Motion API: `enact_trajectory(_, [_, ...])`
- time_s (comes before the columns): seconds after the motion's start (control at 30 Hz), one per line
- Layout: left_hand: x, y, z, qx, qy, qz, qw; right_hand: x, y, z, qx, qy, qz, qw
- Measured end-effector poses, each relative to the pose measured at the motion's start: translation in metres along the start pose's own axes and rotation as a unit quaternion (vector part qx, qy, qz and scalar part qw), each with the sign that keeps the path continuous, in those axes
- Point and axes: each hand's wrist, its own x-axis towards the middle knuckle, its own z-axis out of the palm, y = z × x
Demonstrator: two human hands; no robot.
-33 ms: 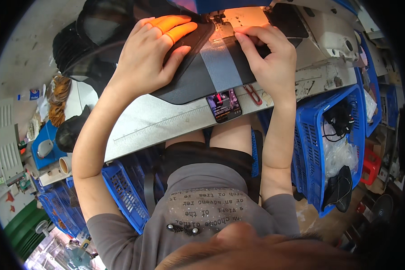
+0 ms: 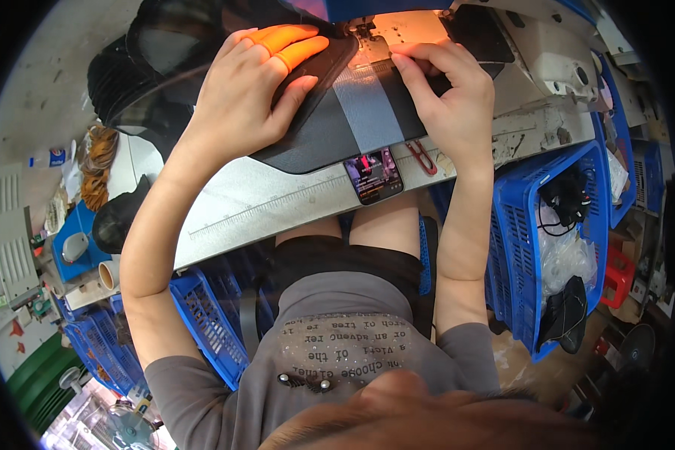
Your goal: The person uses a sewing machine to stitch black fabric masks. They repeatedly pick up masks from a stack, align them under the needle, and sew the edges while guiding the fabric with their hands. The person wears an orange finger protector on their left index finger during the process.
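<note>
My left hand (image 2: 259, 94), orange finger covers on some of its fingers, lies flat with fingers stretched out on a black shoe-upper-like piece (image 2: 330, 64). This piece rests on the sewing machine bed, left of the lit presser foot (image 2: 365, 31). Right of the presser foot, my right hand (image 2: 450, 94) is closed, thumb and forefinger pinched together by the metal needle plate (image 2: 409, 34). Whatever they hold is too small to make out. Below the hands, the machine's black surface (image 2: 296, 154) is crossed by a grey strip (image 2: 371, 112).
A phone (image 2: 373, 176) and red thread snips (image 2: 421, 157) lie along the table's front edge, beside a printed ruler (image 2: 251, 214). More black pieces (image 2: 139, 90) are heaped at the left. Blue crates (image 2: 514, 225) stand at the right and lower left (image 2: 210, 322).
</note>
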Motion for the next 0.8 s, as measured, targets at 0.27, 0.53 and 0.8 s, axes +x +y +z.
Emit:
enact_trajectory(0.27, [-0.001,0.0007,-0.0002,0.001,0.004,-0.002,1.0,-0.0004,-0.0021,0.0001,0.01,-0.002,0.014,1.0])
enact_trajectory(0.53, [-0.0009,0.0002,0.0016,0.007,0.018,0.006,1.0,-0.0003,0.0017,0.0035,0.042,0.021,0.021,0.999])
enact_trajectory(0.8, [-0.0015,0.0001,0.0013,0.01,0.015,0.005,1.0,-0.0007,-0.0026,-0.0001,0.012,-0.01,0.026,1.0])
